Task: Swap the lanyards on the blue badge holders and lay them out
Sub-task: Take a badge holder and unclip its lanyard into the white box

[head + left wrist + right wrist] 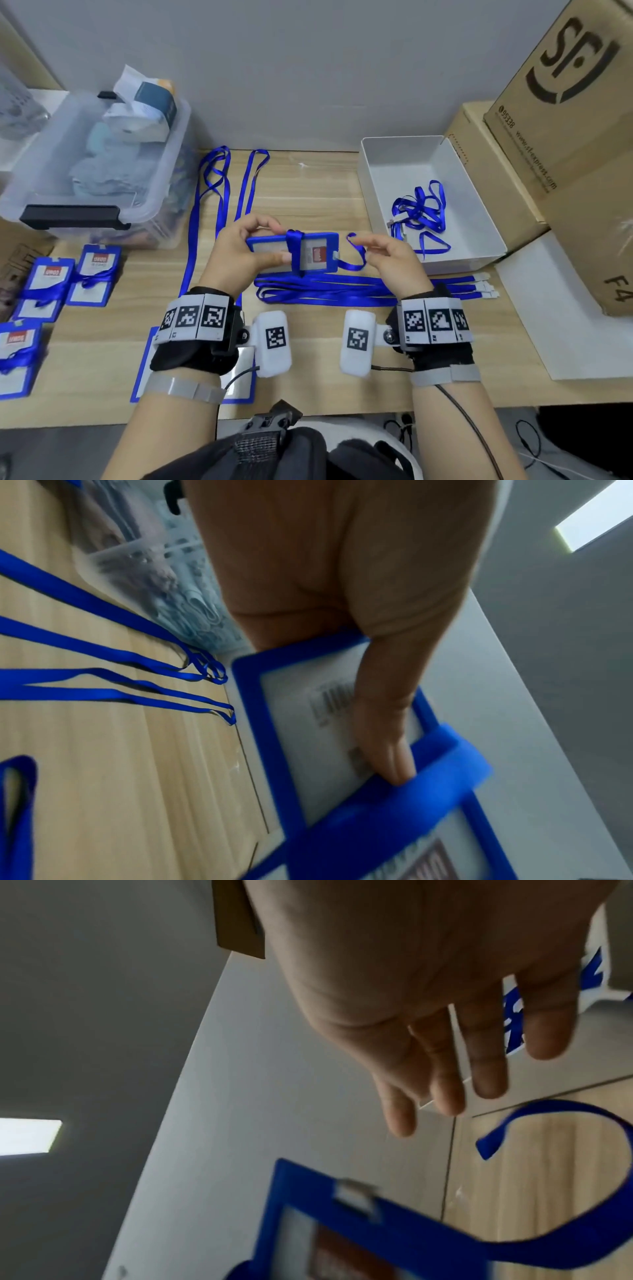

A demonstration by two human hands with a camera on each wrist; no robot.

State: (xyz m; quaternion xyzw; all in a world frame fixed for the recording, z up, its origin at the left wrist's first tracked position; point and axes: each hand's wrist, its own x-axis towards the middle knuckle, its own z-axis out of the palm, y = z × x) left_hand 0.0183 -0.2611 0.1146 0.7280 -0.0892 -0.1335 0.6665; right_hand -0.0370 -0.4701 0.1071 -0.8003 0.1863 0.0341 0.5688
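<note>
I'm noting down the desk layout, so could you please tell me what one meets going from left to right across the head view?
Wrapped badge holders → clear storage bin → long lanyards → left hand → held badge holder → right hand → white tray → cardboard boxes.

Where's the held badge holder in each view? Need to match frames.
Head: badge holder centre, above the table, gripped by the left hand.
Left wrist: badge holder lower centre, under the fingers.
Right wrist: badge holder bottom centre, below the open right hand.
Shared landmark: the lanyard wrapped round it.
</note>
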